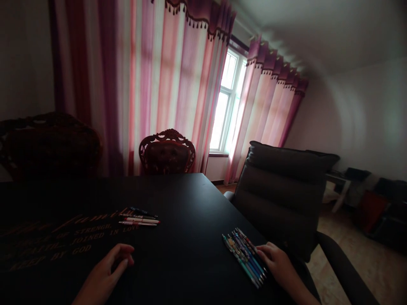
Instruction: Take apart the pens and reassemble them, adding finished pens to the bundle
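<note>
My left hand (104, 273) hovers low over the black table top (178, 199), its fingers loosely curled around nothing. A small group of pens (139, 218), including red-and-white ones and a dark one, lies beyond it on gold lettering. My right hand (276, 263) rests with its fingers against the right side of a row of slim multicoloured pens (244, 259). These pens lie side by side near the table's right edge, and my fingers cover their far right side.
A dark padded office chair (282, 190) stands past the table's right edge. Carved wooden chairs (167, 152) stand behind the far side, before pink striped curtains and a bright window (228, 101). A small table and bags sit by the right wall.
</note>
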The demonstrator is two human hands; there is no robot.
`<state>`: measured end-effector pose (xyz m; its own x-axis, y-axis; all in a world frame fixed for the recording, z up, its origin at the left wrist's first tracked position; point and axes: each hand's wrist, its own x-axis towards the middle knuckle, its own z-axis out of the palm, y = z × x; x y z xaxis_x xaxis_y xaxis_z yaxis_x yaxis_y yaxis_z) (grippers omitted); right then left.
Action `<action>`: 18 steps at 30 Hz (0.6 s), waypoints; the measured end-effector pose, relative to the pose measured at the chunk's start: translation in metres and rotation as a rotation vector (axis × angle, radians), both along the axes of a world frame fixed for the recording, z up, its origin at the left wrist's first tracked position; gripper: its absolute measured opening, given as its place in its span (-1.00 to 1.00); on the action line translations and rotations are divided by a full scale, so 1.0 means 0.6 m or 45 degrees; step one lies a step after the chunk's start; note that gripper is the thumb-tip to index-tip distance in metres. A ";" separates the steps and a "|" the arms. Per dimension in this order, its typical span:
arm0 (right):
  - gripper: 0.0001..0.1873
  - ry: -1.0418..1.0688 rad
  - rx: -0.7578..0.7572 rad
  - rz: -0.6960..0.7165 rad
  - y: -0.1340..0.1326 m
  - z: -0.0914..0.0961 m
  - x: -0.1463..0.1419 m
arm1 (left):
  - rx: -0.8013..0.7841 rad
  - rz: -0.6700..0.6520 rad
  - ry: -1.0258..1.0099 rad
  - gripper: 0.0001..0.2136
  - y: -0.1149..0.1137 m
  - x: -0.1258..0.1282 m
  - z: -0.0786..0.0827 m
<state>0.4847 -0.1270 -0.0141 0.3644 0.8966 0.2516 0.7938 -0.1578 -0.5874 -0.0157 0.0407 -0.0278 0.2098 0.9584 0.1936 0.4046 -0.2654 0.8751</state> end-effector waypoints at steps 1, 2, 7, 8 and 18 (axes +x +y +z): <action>-0.58 0.000 -0.001 0.003 -0.003 -0.001 0.000 | 0.005 -0.004 0.009 -0.75 -0.001 0.001 0.002; -0.58 0.001 -0.003 0.009 -0.006 -0.002 0.001 | 0.009 -0.009 0.015 -0.75 -0.001 0.002 0.004; -0.60 -0.026 -0.023 0.033 -0.015 0.003 -0.004 | -0.001 -0.037 0.020 -0.77 -0.001 0.002 0.002; -0.60 -0.043 -0.015 0.030 -0.012 0.006 -0.008 | 0.006 -0.035 0.015 -0.77 -0.001 0.003 0.000; -0.76 -0.356 0.088 0.373 0.111 0.052 -0.204 | 0.060 -0.020 0.051 -0.85 -0.028 0.019 0.023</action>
<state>0.3622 -0.0606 0.0169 0.0051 0.9297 0.3682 0.9298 0.1311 -0.3438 -0.0045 0.0237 -0.0143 0.2329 0.9450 0.2294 0.4345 -0.3122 0.8448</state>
